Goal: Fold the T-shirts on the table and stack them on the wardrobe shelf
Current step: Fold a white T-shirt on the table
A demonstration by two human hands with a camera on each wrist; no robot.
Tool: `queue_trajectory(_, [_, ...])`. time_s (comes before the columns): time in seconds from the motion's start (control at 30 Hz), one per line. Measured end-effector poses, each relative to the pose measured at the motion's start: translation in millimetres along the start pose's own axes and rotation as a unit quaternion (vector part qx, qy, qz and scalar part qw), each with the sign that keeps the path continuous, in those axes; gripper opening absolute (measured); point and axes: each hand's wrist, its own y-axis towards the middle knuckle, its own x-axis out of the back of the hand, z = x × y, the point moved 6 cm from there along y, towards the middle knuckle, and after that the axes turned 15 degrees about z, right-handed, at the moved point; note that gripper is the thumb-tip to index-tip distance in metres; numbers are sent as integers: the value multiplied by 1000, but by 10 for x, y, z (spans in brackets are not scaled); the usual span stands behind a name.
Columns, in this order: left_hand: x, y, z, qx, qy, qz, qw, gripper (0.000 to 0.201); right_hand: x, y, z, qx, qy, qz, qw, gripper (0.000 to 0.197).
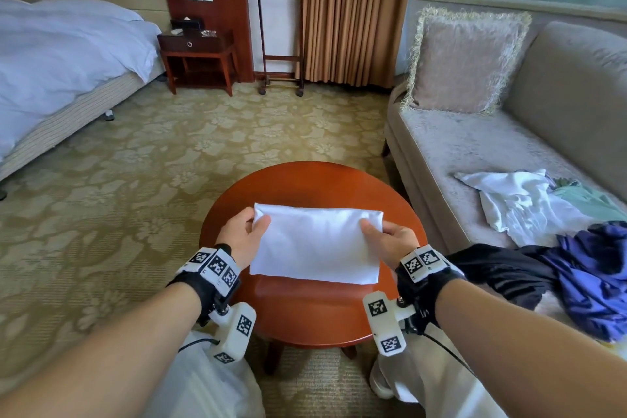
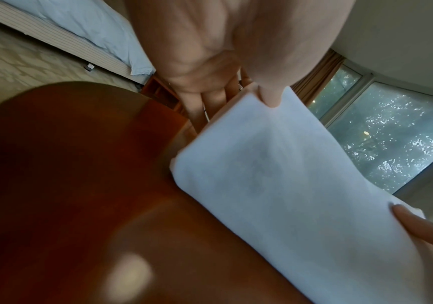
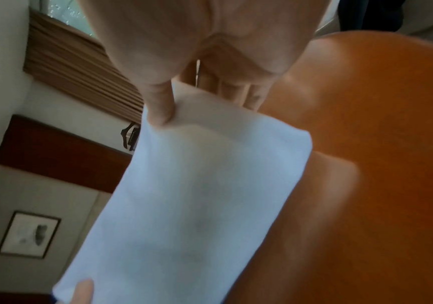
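A white T-shirt point(image 1: 317, 243), folded into a thick rectangle, is held just above the round red-brown table point(image 1: 305, 309). My left hand point(image 1: 246, 231) pinches its left end, thumb on top and fingers underneath. My right hand point(image 1: 385, 236) pinches the right end the same way. In the left wrist view the folded T-shirt point(image 2: 301, 185) slants over the table point(image 2: 67, 174) with the thumb of my left hand point(image 2: 271, 98) pressed on it. The right wrist view shows the folded T-shirt point(image 3: 205, 195) under the thumb of my right hand point(image 3: 160, 111). No wardrobe shelf is in view.
A grey sofa point(image 1: 475, 146) on the right carries a crumpled white garment point(image 1: 519, 204), a green one point(image 1: 590, 200), a blue-purple one point(image 1: 597, 275) and a black one point(image 1: 502, 271). A bed point(image 1: 61, 64) stands left, with a nightstand point(image 1: 198, 54) and valet stand point(image 1: 280, 20) behind. Patterned carpet lies between.
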Motion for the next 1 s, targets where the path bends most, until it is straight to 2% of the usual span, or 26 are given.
queue_trajectory(0.1, [-51,155,65,18,14,-3,1000,42,-5,145,-22,-23,-66,-28,997,36])
queue_trajectory(0.27, [-136,381,162,83,95,14,992,42,-29,305,-62,-73,-194,-57,977,37])
queue_trajectory(0.43, [-214,542,231,135,172,70,973,36,-81,477,-207,-130,-200,-48,970,43])
queue_trajectory(0.53, [-245,603,261,160,194,92,964,41,-109,559,-241,-145,-218,-44,964,39])
queue_trajectory(0.67, [-274,625,334,187,190,88,960,38,-91,576,-229,-171,-236,-54,955,38])
queue_trajectory(0.77, [-251,638,342,226,198,91,950,48,-68,540,-196,-189,-274,-69,940,37])
queue_trajectory(0.83, [-216,611,321,256,184,91,945,57,-67,504,-150,-201,-264,-65,941,43])
queue_trajectory(0.93, [-201,528,282,294,143,109,939,82,-52,418,-58,-216,-222,-38,950,60])
queue_trajectory(1.0, [-215,472,261,306,123,124,936,93,-60,345,-2,-227,-225,-8,948,55])
